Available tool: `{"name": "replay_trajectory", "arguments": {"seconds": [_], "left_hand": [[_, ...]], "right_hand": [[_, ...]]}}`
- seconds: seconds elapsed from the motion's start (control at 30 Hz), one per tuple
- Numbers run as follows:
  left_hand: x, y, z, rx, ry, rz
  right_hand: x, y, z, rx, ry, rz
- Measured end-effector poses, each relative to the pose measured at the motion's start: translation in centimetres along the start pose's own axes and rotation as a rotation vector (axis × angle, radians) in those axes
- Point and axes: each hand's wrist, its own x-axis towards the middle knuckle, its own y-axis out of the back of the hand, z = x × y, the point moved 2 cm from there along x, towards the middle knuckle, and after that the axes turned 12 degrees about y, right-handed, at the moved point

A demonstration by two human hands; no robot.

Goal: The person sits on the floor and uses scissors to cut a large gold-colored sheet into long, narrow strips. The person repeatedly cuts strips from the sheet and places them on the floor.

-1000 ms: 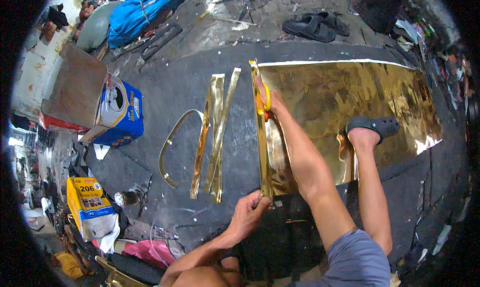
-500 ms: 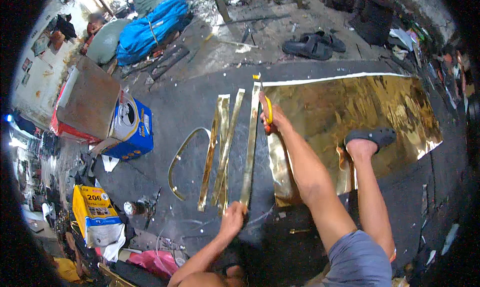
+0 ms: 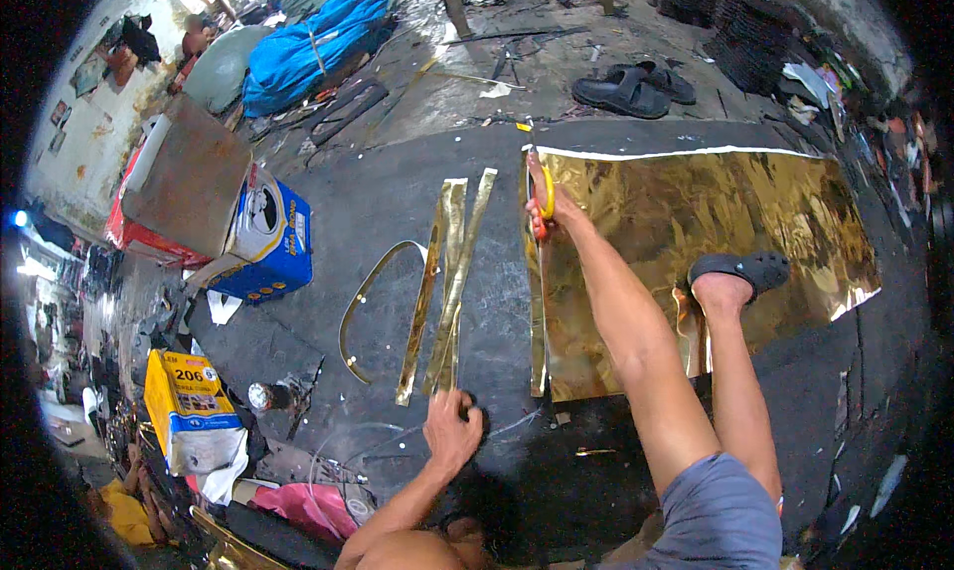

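Observation:
My right hand (image 3: 550, 212) is closed round the yellow and red handles of a pair of scissors (image 3: 538, 172). Their blades point away from me, at the far left corner of a shiny gold sheet (image 3: 696, 202). A narrow gold strip (image 3: 538, 341) lies along the sheet's left edge; whether it is fully separate at the far end is hidden by the hand and scissors. My left hand (image 3: 454, 431) is open, fingers loosely bent, with nothing visible in it. It is just beyond the near ends of several loose gold strips (image 3: 421, 302), beside a curled strip (image 3: 348, 322).
My shod foot (image 3: 740, 272) presses on the sheet, which lies on a dark mat (image 3: 328, 182). Left stand a blue tin box (image 3: 278, 237) and a yellow box (image 3: 189, 401). Black sandals (image 3: 626, 91) and a blue bundle (image 3: 318, 48) lie farther off.
My left hand has let go of the long strip's near end and moved a little left. That strip now lies farther right, against the sheet. My right hand still holds the scissors.

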Motion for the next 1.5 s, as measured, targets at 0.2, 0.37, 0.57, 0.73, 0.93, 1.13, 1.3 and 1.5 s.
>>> {"name": "replay_trajectory", "arguments": {"seconds": [0.2, 0.37, 0.57, 0.73, 0.93, 1.13, 1.3, 1.5], "left_hand": [[8.5, -1.0, 2.1, 0.036, -0.568, -0.018], [16.7, -5.9, 6.6, 0.204, -0.643, -0.162], [18.4, -5.0, -2.6, 0.566, -0.522, -0.220], [16.9, 4.5, -6.5, 0.641, -0.405, -0.084], [10.9, -5.2, 0.3, -0.089, -0.116, -0.184], [7.4, -12.1, 5.4, -0.321, 0.533, -0.050], [8.9, -16.5, 8.9, -0.588, 0.748, -0.142], [13.7, -13.7, 2.0, -0.639, 0.503, -0.075]], "right_hand": [[-5.4, -7.7, -3.3, -0.203, 0.037, 0.120], [-9.5, -6.9, -3.7, 0.141, 0.129, 0.169], [-23.8, -3.2, -3.1, 0.255, 0.235, 0.005], [-34.8, -1.8, -3.8, 0.194, 0.206, 0.003], [-44.7, -2.6, 1.0, 0.283, 0.109, 0.091], [-53.3, -6.4, 3.2, 0.310, 0.008, 0.126], [-58.5, -9.5, -2.3, 0.241, -0.052, 0.237], [-54.2, -13.0, 0.1, 0.274, -0.035, 0.085]]}}
